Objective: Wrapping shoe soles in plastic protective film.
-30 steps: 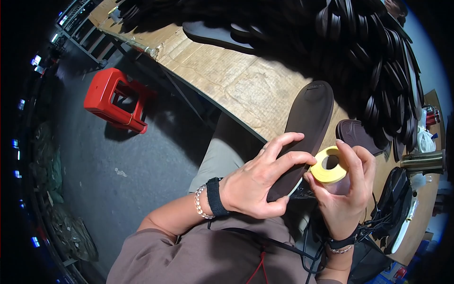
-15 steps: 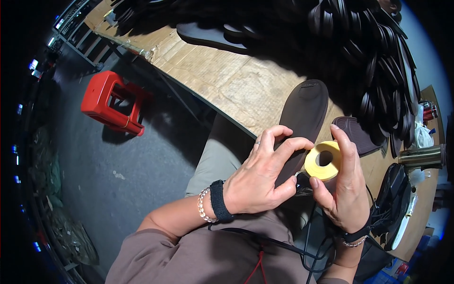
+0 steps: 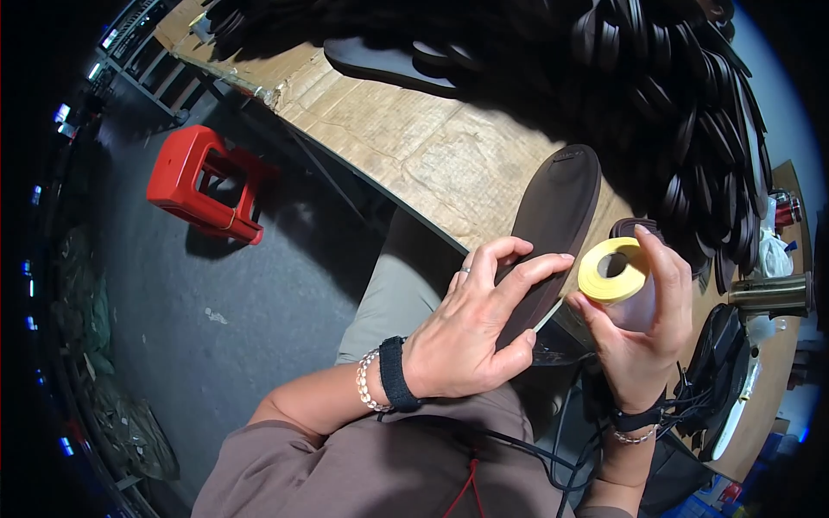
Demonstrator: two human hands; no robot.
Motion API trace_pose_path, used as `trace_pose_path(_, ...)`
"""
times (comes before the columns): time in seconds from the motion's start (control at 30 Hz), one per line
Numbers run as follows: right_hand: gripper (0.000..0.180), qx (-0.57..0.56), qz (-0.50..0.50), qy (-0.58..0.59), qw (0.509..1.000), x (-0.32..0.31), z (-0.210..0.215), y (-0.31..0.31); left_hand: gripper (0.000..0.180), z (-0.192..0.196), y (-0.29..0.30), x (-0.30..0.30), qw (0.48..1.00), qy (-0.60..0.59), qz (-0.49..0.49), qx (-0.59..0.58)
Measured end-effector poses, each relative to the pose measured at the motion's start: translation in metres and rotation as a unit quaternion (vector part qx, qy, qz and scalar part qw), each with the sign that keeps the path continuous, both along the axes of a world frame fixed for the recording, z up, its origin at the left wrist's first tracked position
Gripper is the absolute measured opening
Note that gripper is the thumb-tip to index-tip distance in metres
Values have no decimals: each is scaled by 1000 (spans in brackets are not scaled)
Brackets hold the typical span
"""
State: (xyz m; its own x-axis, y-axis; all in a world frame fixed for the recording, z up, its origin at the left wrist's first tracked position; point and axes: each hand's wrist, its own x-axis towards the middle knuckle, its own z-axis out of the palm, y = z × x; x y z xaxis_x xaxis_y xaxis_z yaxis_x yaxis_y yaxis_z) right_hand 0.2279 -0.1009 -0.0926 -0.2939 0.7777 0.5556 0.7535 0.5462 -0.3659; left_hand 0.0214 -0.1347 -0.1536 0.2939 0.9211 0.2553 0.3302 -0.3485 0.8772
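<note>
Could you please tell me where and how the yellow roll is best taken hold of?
The yellow roll is probably best gripped by its outer rim, from the right, thumb opposing finger: it is a round ring, and the left hand and dark sole crowd its left.

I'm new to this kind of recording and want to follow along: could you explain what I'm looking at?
Certainly. There is no machine here, only a person's own bare hands. The view comes from a wide camera worn on the head, looking down, so straight edges bend near the rim.

The left hand lies over a dark sole-shaped piece; how firmly it grips is hard to tell. The right hand holds a yellow roll, perhaps tape.

On the brown-covered table is a large pile of dark pieces. A red stool stands on the floor to the left.
</note>
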Motion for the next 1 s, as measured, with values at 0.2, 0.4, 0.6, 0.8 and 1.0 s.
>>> trace_pose_path(0.2,76,13,-4,-8,1000,-4,-3,1,77,-1,0,0,1000,1,-1,2)
trace_pose_path(0.4,76,10,-9,-9,1000,-6,-5,0,78,-1,0,-1,1000,0,-2,3)
trace_pose_path(0.6,74,13,-19,-21,1000,-9,-3,0,79,-2,2,-2,1000,7,-4,6)
trace_pose_path(0.8,78,2,-9,-63,998,-13,5,2,85,8,9,-9,1000,2,-6,6)
trace_pose_path(1.0,87,-37,42,-98,994,-12,8,6,82,23,32,-15,993,74,-23,-89)
